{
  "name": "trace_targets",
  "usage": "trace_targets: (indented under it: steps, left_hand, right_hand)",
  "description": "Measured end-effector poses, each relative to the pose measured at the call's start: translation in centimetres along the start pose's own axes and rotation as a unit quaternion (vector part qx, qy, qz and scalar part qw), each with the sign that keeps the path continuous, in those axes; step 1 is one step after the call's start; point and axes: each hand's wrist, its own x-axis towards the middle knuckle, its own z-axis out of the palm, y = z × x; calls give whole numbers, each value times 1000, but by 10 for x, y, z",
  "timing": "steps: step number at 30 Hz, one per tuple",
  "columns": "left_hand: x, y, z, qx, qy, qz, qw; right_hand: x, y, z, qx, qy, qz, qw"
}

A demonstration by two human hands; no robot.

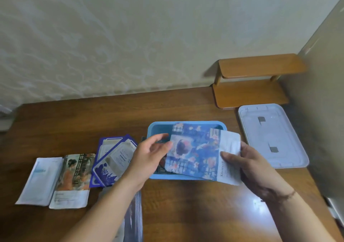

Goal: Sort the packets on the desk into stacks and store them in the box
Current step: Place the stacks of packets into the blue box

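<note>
Nearest, the right hand (247,164) pinched the white end of a blue floral packet (195,152) held over the blue box (186,125). The left hand (149,156) touched its other edge, fingers loosely curved, perhaps not gripping. Leftward lay more packets (72,178); beyond, a white lid (283,148).

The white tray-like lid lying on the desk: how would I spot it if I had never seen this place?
Start at the small wooden shelf in the desk's far right corner. Just in front of it, right of the blue box, lies the lid, flat on the wood. Unlike the printed packets, it is plain pale plastic with rounded corners and two small dark patches.
</note>
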Motion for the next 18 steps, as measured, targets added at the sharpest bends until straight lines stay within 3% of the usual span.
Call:
trace_targets:
  steps: [2,5,14,18]
  left_hand:
    - [2,-6,-7,87,62,45,993]
    - [10,-26,-23,234,196,147,941]
    - [15,-54,-28,240,194,117,944]
    - [17,-56,-29,243,188,124,944]
  right_hand:
    - [11,1,10,-39,8,8,999]
    - [43,6,27,-152,63,11,986]
    - [115,30,56,-365,122,139,912]
    - [122,40,50,-441,100,203,868]
